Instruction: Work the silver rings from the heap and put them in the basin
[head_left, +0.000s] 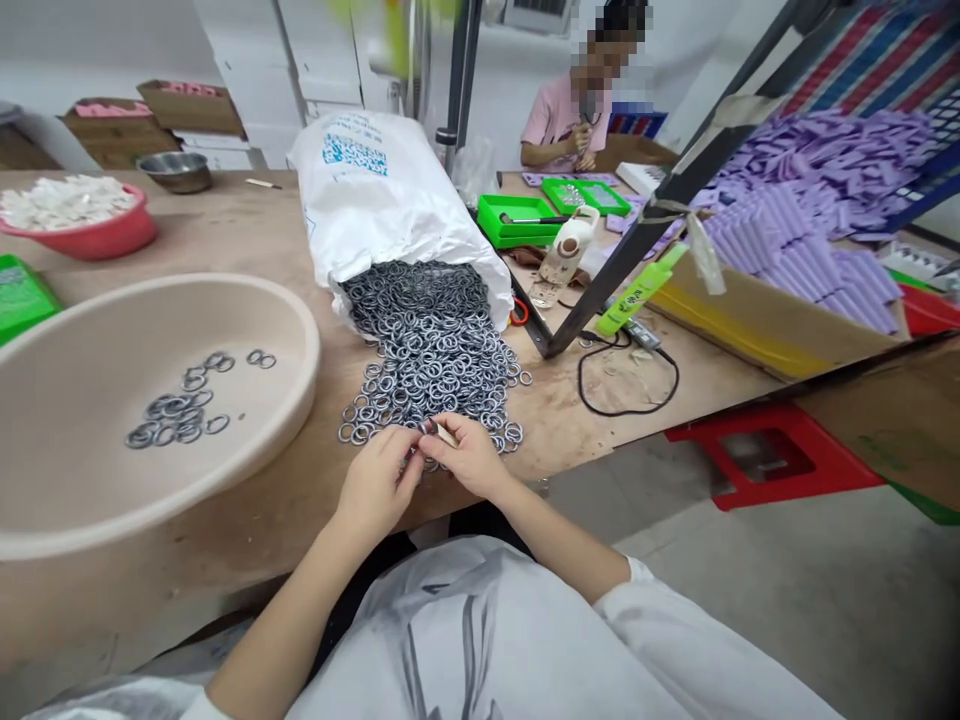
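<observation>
Sorting of rings at a bench, seen from above; the left hand (381,475) and right hand (472,455) meet over the near edge of the bench (592,425); the left grip is closed, finger and thumb pinching a dark ring (427,427); the right grip is clamped on a slim pale stick (447,436), its end close against that ring; finer contact is hidden by the fingers.

Just beyond the hands lies a loose heap of grey rings (442,365), spilling from the mouth of a white bag (375,190) laid on its side; to the left, a large beige basin (289,330) holds a small cluster of similar rings, a few lying apart from it; behind it stand a red basin (112,240) of white pieces and a metal bowl (176,175).

To the right, a dark metal frame (600,285) stands near a black cable (630,410) and a yellow-green tube (643,290); farther back, a co-worker in a pink shirt (551,125) sits by purple pieces (825,170).
</observation>
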